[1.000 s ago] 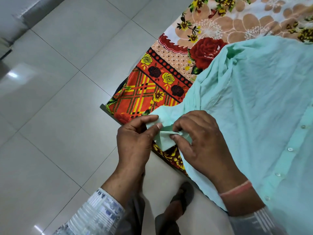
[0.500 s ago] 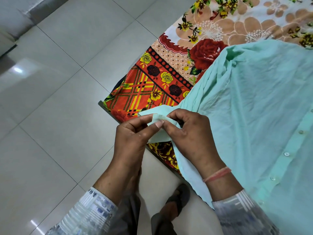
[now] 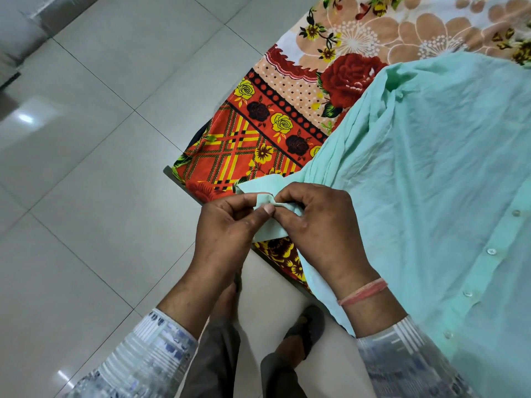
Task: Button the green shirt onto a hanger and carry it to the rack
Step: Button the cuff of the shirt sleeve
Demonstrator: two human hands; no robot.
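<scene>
Head camera, looking down: a pale green shirt lies spread over a bed covered by a floral bedsheet printed with red roses, yellow roses and an orange plaid border. The shirt covers the right part of the bed and reaches its near edge, where some of the fabric hangs over. A buttoned placket with 5 small pale buttons runs along the shirt's right side toward the lower right. At the bed's near left corner, one sleeve of the shirt ends in a cuff, and both hands meet there. The left hand is closed in a pinch, thumb and forefinger gripping a small fold of the cuff. The right hand is also closed on the cuff, its fingers curled over the cloth and its fingertips touching those of the left hand. A pink thread band circles the right wrist. Both forearms wear patterned white and blue sleeves. Below the hands, the person's foot in a dark sandal stands on the pale grey tiled floor, just beside the bed's near edge. The floor fills the left half of the view.
</scene>
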